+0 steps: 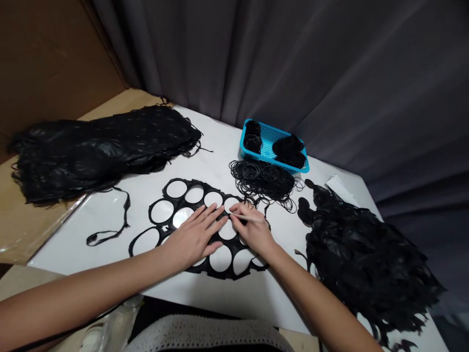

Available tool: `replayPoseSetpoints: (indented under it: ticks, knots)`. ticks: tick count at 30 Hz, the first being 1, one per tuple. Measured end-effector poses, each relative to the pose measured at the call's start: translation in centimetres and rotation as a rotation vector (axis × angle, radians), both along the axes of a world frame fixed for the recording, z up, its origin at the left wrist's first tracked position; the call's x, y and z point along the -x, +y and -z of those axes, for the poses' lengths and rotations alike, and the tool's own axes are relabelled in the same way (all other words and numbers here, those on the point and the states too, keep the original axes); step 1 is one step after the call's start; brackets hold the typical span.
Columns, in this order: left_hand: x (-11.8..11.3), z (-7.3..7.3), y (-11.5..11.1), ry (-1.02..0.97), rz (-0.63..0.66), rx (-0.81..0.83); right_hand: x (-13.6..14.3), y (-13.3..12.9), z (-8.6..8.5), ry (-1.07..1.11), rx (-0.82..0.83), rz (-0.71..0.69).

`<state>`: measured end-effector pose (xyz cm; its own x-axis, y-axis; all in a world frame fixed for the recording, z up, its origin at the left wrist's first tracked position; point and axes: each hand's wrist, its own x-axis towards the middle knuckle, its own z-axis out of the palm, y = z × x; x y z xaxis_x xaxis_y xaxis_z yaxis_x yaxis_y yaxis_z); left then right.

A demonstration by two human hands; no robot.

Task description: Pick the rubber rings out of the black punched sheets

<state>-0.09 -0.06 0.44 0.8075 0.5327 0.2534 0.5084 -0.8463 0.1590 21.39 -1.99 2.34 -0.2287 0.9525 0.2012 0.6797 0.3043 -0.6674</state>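
A thin black rubbery sheet (216, 257) with rows of large round holes lies flat on the white table surface, which shows through the holes. My left hand (196, 232) rests palm down on the sheet with its fingers spread. Beside it, my right hand (254, 232) is closed in a pinch around a thin pale stick (245, 217), its tip touching down near a hole's edge. Part of the sheet is hidden beneath both hands. Behind the right hand lies a loose heap of thin black rings (262, 180).
A blue plastic basket (274, 131) with bundles of black rings stands at the back. To the left lies a thick stack of black sheets (102, 151), with a loose black strip (126, 210) nearby. A large pile of black pieces (366, 254) covers the right side, by a white paper (341, 189).
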Motion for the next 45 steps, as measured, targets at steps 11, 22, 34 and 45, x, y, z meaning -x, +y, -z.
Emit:
replayPoseSetpoints:
  ticks: [11,22,34,45]
  knots:
    - [0.2,-0.4,0.6,0.036,-0.018,0.066,-7.7,5.8,-2.9,-0.018,-0.120,0.518]
    - [0.6,-1.6,2.8,0.138,0.056,0.278,-0.8,0.0,-3.4,0.492,0.577,-0.152]
    - [0.7,-1.9,2.6,0.151,0.048,0.266,1.3,-3.4,-1.4,0.172,0.217,-0.051]
    - [0.6,-1.9,2.5,0.148,0.040,0.237,1.1,-3.4,-1.6,0.188,0.206,-0.032]
